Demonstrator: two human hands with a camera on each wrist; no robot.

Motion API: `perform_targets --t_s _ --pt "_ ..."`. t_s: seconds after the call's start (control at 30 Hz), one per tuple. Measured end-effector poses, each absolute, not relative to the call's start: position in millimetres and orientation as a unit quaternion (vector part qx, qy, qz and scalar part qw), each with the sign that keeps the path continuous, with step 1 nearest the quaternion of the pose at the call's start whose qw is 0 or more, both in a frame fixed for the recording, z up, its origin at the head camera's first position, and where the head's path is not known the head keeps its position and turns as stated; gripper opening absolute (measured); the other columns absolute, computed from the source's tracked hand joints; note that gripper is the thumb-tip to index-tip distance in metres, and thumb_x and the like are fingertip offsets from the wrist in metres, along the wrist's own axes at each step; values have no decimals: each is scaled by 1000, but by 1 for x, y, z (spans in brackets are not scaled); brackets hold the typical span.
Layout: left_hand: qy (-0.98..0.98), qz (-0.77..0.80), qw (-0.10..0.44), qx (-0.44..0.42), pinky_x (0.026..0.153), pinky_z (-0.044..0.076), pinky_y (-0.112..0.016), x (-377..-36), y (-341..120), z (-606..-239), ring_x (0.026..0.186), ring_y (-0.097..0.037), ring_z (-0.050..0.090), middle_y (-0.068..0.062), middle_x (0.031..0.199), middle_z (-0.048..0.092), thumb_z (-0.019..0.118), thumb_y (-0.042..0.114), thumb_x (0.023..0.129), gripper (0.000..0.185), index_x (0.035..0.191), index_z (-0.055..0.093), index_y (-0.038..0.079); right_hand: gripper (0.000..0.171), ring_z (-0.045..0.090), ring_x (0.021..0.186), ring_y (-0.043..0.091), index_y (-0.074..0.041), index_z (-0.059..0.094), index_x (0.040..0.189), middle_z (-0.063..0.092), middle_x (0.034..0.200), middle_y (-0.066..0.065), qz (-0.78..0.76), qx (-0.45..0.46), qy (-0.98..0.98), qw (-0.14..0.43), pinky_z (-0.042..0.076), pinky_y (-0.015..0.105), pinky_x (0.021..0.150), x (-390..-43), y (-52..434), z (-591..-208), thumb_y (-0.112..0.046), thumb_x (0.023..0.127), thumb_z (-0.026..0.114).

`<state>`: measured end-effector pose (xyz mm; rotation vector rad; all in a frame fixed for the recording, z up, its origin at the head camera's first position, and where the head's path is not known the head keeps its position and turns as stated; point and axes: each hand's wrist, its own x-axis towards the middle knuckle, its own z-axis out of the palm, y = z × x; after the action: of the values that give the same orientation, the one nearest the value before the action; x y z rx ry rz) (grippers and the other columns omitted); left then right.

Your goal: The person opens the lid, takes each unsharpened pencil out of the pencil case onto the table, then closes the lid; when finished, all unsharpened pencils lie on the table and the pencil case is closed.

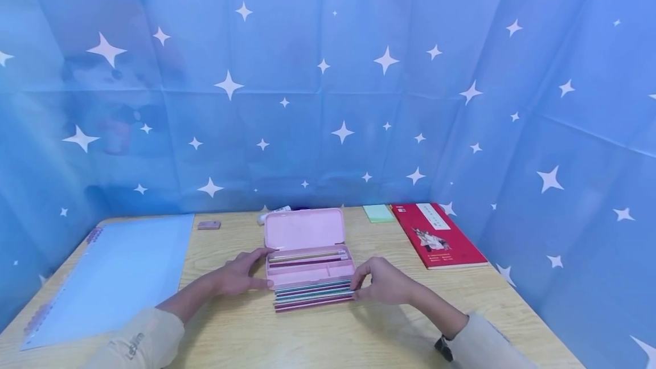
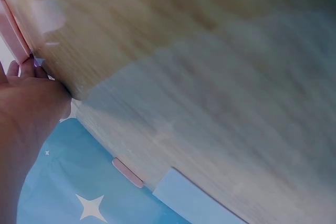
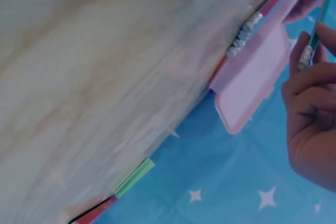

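A pink pencil case (image 1: 310, 271) lies open mid-table, its lid (image 1: 304, 228) raised and a few pencils (image 1: 307, 255) inside. A row of coloured pencils (image 1: 314, 295) lies on the table against its front. My left hand (image 1: 240, 275) rests at the case's left end, with straight forefinger and thumb touching it; in the left wrist view this hand (image 2: 26, 114) meets the pink edge (image 2: 13, 30). My right hand (image 1: 381, 282) is at the right ends of the row. In the right wrist view its fingers (image 3: 310, 93) pinch a green pencil (image 3: 307, 53) beside the lid (image 3: 252, 80).
A light blue sheet (image 1: 113, 278) covers the left of the wooden table. A small pink eraser (image 1: 209, 225) and a white object (image 1: 274, 213) lie at the back. Green sticky notes (image 1: 378, 213) and a red book (image 1: 438, 235) lie back right. Blue star-patterned cloth walls stand around.
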<state>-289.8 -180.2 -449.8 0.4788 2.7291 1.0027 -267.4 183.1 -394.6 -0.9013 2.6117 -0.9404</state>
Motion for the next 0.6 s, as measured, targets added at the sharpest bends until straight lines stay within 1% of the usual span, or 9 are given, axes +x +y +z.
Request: perform_targets --t_s 0.1,0.17,0.2,0.33,0.4,0.47,0.6 --pt "923 336 98 160 111 25 -65 -290 -181 -450 140 -37 33 -13 155 37 74 54 81 86 152 37 25 7 61 82 10 -12 76 84 73 86 -1 -312 -319 888 112 54 32 78 -266 185 -397 -5 83 77" --pt "923 337 99 160 111 24 -66 -291 -181 -450 141 -37 32 -13 155 37 74 54 81 86 152 37 25 8 61 81 8 -13 76 83 73 86 -1 -310 -322 887 113 54 31 77 -265 187 -399 -5 84 77" --pt "922 338 99 160 111 24 -66 -291 -181 -450 141 -38 31 -13 155 37 74 54 81 85 152 37 24 8 61 82 8 -13 76 83 73 86 -1 -310 -322 887 115 54 31 78 -265 188 -399 -5 84 77" --pt "921 341 98 161 112 24 -66 -291 -180 -450 142 -39 30 -13 155 36 75 53 81 85 152 37 24 7 62 83 8 -13 76 85 73 87 -2 -310 -319 886 126 54 41 83 -263 191 -401 -6 85 77" --pt "921 342 98 161 112 24 -65 -291 -181 -450 142 -39 30 -14 155 36 75 53 81 85 152 37 24 7 62 83 8 -12 77 86 73 86 -4 -309 -322 886 129 55 42 84 -263 191 -401 -5 84 77" --pt "921 342 97 161 112 24 -65 -290 -181 -450 142 -39 30 -14 155 36 75 54 81 86 152 37 23 8 62 83 8 -13 77 86 72 86 -7 -304 -323 887 130 55 41 84 -263 190 -402 -5 84 77" --pt "921 340 97 165 112 24 -65 -290 -181 -450 142 -39 31 -14 155 37 73 54 82 85 153 37 23 14 61 84 9 -15 76 86 70 87 -11 -294 -318 891 137 54 31 79 -262 190 -403 -2 82 78"
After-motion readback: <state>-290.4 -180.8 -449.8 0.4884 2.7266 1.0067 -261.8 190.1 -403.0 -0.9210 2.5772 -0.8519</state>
